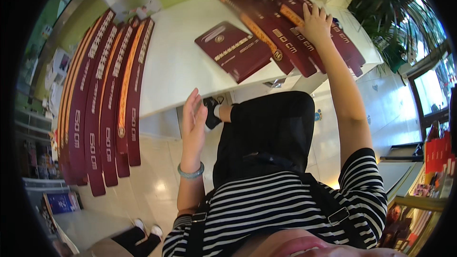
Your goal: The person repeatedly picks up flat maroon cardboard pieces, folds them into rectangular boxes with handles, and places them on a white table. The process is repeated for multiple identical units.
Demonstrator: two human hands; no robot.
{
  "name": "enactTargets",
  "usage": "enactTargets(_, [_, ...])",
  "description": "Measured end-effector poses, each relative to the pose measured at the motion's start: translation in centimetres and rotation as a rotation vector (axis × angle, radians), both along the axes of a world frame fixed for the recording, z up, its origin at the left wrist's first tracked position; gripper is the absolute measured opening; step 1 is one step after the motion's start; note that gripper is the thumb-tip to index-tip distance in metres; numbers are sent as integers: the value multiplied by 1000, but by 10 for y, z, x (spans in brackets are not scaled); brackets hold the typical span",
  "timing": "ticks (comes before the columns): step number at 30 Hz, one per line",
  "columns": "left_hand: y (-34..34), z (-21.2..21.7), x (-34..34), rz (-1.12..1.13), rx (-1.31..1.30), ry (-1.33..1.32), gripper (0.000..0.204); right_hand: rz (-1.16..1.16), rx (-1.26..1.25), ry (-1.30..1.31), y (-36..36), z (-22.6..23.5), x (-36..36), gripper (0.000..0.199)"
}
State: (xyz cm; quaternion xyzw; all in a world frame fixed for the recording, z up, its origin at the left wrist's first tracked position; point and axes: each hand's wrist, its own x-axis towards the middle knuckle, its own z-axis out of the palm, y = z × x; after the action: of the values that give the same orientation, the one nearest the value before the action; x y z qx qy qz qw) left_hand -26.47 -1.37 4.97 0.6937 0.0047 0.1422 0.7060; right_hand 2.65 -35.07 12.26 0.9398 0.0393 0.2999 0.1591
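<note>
Hands apart: right hand (315,23) stretched far forward, fingers spread and pressed flat on the fanned stack of long maroon boxes (285,24) at the far right of the white bench (176,62), grasping nothing, probably steadying the stack or feeling for one box. Just left of that hand, nearer the body, a wider maroon folder (234,50) lying flat and apart from the fingers. Left hand (193,116) raised edge-on over the near bench rim, open and released, touching nothing, seemingly held ready. Well to the left of that hand, a second row of long maroon boxes (102,100) overhanging the bench edge, overlapped like a fan, likely to keep each within easy reach. Beaded bracelet (191,172) on the left wrist.
</note>
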Motion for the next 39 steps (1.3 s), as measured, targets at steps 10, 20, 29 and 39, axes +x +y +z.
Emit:
enactTargets(10, [-3,-13,-2,-64,-123,39,54,893,388,358,159,-74,-118,42])
enactTargets(20, [-27,5,23,-282,-652,-110,47,1357,979,772,135,-13,-231,79])
enactTargets(29, [-53,48,12,-63,401,-348,86,1092,1489,613,87,-9,-257,39])
enactTargets(39, [-36,33,-3,-452,-693,-31,41,963,2318,700,78,-38,-227,32])
